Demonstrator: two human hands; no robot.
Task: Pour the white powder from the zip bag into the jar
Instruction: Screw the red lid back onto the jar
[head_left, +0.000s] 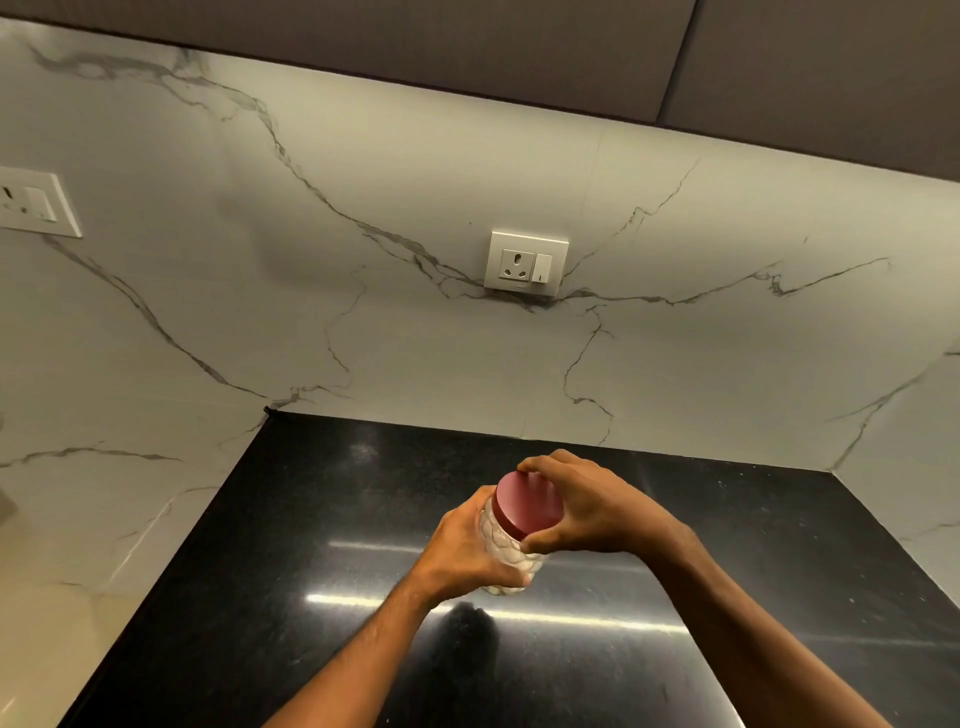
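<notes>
Clear ribbed plastic jar (506, 553) held above black counter (311, 519), left hand (470, 553) wrapped round body, right hand (587, 506) fingers clamped on red lid (527, 501); looks light, rigid, slippery, grip the ribs; zip bag unseen.

No readable text, labels or numbers anywhere in view.

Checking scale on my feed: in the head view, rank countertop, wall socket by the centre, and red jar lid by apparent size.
1. Black countertop, by far the largest.
2 and 3. Wall socket and red lid look alike; the lid sits nearer the camera and the right hand covers part of it, so no ranking.
</notes>
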